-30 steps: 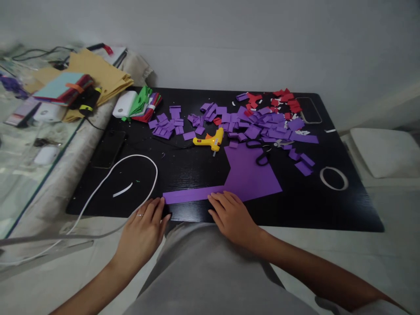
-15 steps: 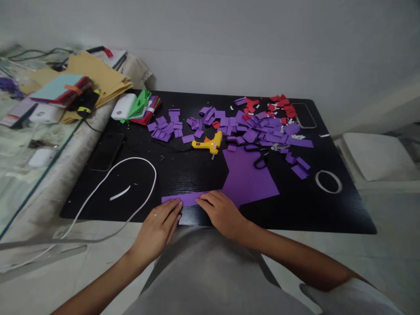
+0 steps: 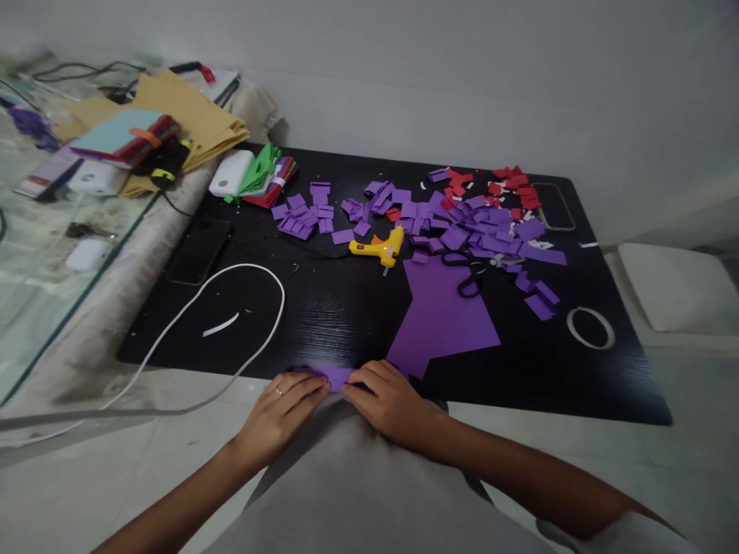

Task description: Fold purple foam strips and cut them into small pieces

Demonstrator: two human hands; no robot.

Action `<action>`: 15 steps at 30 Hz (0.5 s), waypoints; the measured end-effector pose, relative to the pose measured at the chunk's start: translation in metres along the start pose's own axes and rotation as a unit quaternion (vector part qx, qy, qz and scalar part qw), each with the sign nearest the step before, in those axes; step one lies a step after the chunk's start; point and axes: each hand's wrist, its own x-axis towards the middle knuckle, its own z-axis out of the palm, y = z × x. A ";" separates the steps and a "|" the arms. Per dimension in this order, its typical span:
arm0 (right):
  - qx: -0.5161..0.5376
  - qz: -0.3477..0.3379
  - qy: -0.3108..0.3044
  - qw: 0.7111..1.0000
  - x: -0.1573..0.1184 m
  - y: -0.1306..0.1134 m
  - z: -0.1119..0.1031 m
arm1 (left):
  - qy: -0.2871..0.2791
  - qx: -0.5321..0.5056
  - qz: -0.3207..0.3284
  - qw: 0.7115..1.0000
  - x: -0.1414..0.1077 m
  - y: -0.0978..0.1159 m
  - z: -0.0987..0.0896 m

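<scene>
A purple paper strip [image 3: 339,378] lies along the front edge of the black table [image 3: 323,308]. My left hand [image 3: 282,412] pinches its left part, fingers closed over the top. My right hand [image 3: 389,396] grips the strip farther right, with the fingertips of both hands a short gap apart. The strip's ends are mostly covered by my fingers. Just beyond my right hand spreads a large angular purple sheet [image 3: 444,315]. Black-handled scissors [image 3: 469,288] rest partly on that sheet. A yellow glue gun [image 3: 375,248] lies on its side behind the strip.
Folded purple pieces [image 3: 485,227] and red scraps [image 3: 513,185] cover the back of the table. A white cable [image 3: 280,308] loops at left, near a dark phone [image 3: 199,250]. At right lies a white ring [image 3: 590,328]. Envelopes [image 3: 185,115] are piled on the glass surface.
Both hands have drawn the purple strip toward my body, to the table's front edge. My left hand has come closer to the right one. The view has shifted slightly.
</scene>
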 end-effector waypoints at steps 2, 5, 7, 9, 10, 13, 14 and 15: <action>0.002 0.012 0.010 1.000 0.000 -0.001 0.002 | 0.005 -0.010 0.008 1.000 0.003 -0.001 0.001; 0.006 0.027 0.025 0.999 -0.002 -0.002 0.003 | 0.008 -0.019 0.019 1.000 0.009 -0.001 0.002; 0.008 0.033 0.031 0.999 -0.003 -0.002 0.004 | 0.003 -0.024 0.019 1.000 0.011 -0.001 0.003; 0.012 0.032 0.038 0.999 -0.003 -0.002 0.004 | -0.001 -0.028 0.014 1.000 0.011 0.000 0.005; 0.014 0.029 0.041 0.999 -0.003 -0.002 0.004 | -0.003 -0.028 0.011 1.000 0.011 0.000 0.005; 0.019 0.021 0.047 0.998 -0.003 -0.002 0.004 | -0.004 -0.021 0.004 1.000 0.008 0.001 0.007; 0.020 0.021 0.049 0.998 -0.003 -0.002 0.004 | -0.006 -0.019 0.002 1.000 0.007 0.001 0.007; 0.022 0.021 0.050 0.998 -0.003 -0.002 0.005 | -0.006 -0.018 0.002 1.000 0.007 0.002 0.007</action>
